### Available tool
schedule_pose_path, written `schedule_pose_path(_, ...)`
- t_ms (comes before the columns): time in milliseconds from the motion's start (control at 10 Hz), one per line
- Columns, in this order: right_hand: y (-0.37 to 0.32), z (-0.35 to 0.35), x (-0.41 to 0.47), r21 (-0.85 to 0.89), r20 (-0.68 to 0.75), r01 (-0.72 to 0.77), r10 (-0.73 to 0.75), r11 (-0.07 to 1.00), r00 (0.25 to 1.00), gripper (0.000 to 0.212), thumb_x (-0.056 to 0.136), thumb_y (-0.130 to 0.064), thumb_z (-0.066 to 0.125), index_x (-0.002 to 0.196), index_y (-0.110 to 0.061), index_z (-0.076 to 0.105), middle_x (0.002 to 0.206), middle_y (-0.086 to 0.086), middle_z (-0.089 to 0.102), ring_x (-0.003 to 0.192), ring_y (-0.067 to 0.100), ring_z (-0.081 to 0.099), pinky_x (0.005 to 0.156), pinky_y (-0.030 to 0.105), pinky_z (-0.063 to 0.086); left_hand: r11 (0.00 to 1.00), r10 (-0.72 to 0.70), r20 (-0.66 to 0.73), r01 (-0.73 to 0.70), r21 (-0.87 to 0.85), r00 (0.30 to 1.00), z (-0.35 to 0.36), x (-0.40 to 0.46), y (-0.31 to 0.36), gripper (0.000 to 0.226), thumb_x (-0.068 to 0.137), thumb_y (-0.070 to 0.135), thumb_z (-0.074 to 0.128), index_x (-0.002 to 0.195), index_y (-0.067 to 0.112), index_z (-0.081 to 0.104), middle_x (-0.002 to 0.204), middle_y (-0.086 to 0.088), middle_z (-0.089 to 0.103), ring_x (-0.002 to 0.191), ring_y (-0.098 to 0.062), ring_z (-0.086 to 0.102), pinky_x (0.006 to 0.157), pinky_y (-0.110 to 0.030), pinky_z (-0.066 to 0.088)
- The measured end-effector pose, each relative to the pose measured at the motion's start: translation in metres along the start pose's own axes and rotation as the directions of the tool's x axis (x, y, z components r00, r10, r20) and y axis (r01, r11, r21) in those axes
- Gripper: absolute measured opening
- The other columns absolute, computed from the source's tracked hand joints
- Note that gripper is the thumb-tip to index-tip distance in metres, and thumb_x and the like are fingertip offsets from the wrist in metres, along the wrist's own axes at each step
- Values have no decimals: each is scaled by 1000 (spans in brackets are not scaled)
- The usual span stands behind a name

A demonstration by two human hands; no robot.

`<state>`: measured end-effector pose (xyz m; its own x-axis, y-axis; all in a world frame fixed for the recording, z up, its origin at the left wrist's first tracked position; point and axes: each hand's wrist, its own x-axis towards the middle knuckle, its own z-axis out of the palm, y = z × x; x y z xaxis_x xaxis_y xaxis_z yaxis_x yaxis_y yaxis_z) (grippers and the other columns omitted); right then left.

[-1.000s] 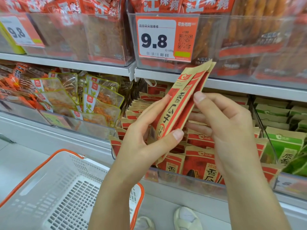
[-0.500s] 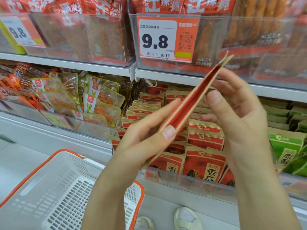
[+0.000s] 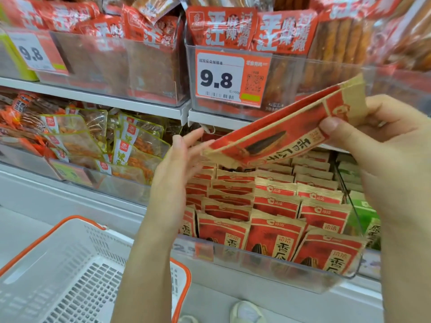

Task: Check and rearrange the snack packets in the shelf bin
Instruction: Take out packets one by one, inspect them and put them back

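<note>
This is a shop, a self-service grocery aisle. White shelves [image 3: 130, 99] carry clear plastic bins [image 3: 268, 259] packed with rows of identical red-and-tan paper snack packets [image 3: 272, 236], red bags of spicy snacks [image 3: 219, 29] and clear pouches with yellow-green edges [image 3: 137, 145], and orange-and-white price labels printed "9.8" with a barcode and QR code [image 3: 231, 80] are fixed to the bin fronts. A white perforated plastic shopping basket with an orange rim [image 3: 70, 276] sits below the lower shelf.
</note>
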<state>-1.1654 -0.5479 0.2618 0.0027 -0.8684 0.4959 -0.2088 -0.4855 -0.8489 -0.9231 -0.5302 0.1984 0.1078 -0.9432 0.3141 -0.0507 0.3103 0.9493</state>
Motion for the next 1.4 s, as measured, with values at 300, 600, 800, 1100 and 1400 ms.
schedule_pose_path(300,3,25,-3,-614,-20,394,-513,684,858,4,87,-21,70,89,-18,69,79,-11,59,69,2,55,69,10,46,543,-79,184,-112,832,980,21,5,-19,46,104,47,28,144,33,48,155,13,39,149,-19,18,121,-46,-2)
schedule_pose_path(600,45,46,10,-680,276,567,-553,465,786,10,88,-13,67,88,-3,70,77,7,64,64,22,60,60,31,49,419,-252,274,-150,895,928,24,7,-21,57,101,59,22,152,36,29,164,9,16,153,-21,4,120,-50,-10)
schedule_pose_path(800,54,50,18,-701,351,559,-469,442,810,14,89,-17,61,92,-6,69,79,7,65,68,25,64,57,35,53,434,-248,287,-158,887,925,23,6,-23,58,101,60,22,154,36,26,165,8,13,153,-19,1,121,-49,-10)
schedule_pose_path(1100,52,64,16,-648,411,620,-483,442,773,25,92,-19,53,103,-7,72,86,4,73,73,21,69,64,28,51,450,-237,292,-162,878,926,22,6,-24,56,101,59,23,153,38,28,165,8,14,153,-19,1,120,-47,-11)
schedule_pose_path(1400,56,71,21,-639,388,520,-346,566,854,26,92,-20,54,111,-13,71,95,4,75,86,22,71,74,37,58,495,-226,295,-151,856,928,20,4,-21,48,101,57,29,143,40,43,164,9,16,152,-17,3,121,-45,-9)
